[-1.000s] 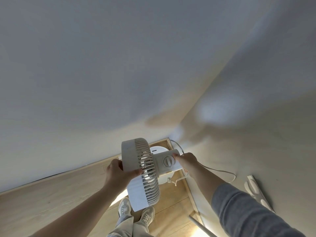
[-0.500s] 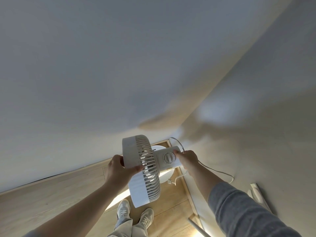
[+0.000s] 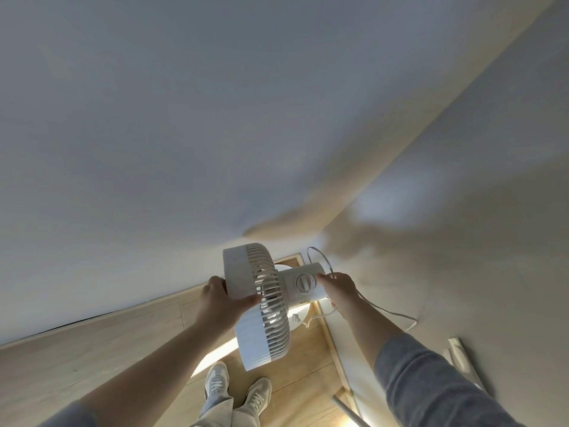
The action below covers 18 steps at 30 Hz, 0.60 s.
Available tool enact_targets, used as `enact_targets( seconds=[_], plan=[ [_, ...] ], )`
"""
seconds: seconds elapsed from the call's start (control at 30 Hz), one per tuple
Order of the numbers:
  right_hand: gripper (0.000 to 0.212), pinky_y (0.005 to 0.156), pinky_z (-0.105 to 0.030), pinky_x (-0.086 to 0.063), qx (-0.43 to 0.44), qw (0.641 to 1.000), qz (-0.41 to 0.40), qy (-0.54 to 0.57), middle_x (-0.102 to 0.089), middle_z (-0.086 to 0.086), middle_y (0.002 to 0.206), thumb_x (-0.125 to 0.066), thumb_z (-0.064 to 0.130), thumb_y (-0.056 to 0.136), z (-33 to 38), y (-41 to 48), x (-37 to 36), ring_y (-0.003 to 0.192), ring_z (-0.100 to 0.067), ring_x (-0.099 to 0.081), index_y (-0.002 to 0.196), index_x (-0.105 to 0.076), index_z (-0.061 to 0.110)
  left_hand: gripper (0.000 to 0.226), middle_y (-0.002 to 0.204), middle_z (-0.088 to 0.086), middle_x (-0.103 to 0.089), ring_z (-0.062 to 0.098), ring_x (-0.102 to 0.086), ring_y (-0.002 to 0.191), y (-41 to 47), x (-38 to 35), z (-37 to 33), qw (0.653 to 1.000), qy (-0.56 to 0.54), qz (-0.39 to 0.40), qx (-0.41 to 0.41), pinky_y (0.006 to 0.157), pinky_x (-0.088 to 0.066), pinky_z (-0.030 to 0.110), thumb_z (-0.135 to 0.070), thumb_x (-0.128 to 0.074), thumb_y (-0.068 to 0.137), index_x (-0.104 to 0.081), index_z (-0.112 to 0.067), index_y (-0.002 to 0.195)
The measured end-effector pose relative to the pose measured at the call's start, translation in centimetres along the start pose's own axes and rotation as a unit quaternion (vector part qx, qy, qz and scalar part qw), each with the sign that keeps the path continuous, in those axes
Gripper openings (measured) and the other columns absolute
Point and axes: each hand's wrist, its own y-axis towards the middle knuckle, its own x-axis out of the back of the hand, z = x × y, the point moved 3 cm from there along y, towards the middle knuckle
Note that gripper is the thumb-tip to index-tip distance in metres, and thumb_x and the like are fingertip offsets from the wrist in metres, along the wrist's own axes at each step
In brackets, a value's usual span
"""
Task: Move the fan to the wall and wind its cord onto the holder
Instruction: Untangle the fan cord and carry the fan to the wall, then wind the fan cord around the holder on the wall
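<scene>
A white stand fan (image 3: pixel 258 303) with a ribbed round head is held up in the room corner, head tilted sideways. My left hand (image 3: pixel 220 298) grips the rim of the fan head. My right hand (image 3: pixel 340 288) holds the motor housing beside its round dial (image 3: pixel 304 283). The fan's round base (image 3: pixel 300 318) shows below, mostly hidden by the head. A thin white cord (image 3: pixel 388 312) loops up behind the housing and trails down along the right wall, its plug end (image 3: pixel 297 318) dangling under the housing. I cannot make out a cord holder.
Two plain walls meet in a corner (image 3: pixel 332 223) just beyond the fan. The wooden floor (image 3: pixel 92 343) has a baseboard (image 3: pixel 335 349) along the right wall. My shoes (image 3: pixel 237 392) stand below the fan. A white slatted object (image 3: pixel 462 355) leans at the right wall.
The fan and both hands have risen slightly and drifted towards the corner. The cord loop behind the housing stands higher. Both grips are unchanged.
</scene>
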Motion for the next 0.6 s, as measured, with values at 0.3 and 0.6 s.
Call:
enact_targets(
  seconds=[0.3,0.6],
  plan=[
    [0.023,0.057,-0.024,-0.037,0.026,0.994,-0.066,0.081,-0.054,-0.002,0.077,-0.045,0.025,0.093,-2.4,-3.0,0.5,0.059,-0.008,-0.045,0.091,-0.061,0.009,0.057,0.104,0.009,-0.062,0.023,-0.059,0.092,-1.0,1.4,-0.1,0.999,0.002,0.036,-0.007,0.062,-0.047,0.026,-0.028,-0.080,0.067,-0.052,-0.004,0.111],
    [0.024,0.052,-0.024,-0.042,0.089,0.980,-0.065,0.164,-0.066,-0.001,0.074,-0.046,0.014,0.094,-3.0,-9.1,2.8,0.051,-0.013,-0.051,0.079,-0.063,0.021,0.045,0.100,0.004,-0.057,0.016,-0.054,0.089,-4.0,3.2,-2.1,0.994,0.045,0.002,-0.100,0.069,-0.040,0.022,-0.026,-0.071,0.076,-0.050,-0.009,0.112]
  ],
)
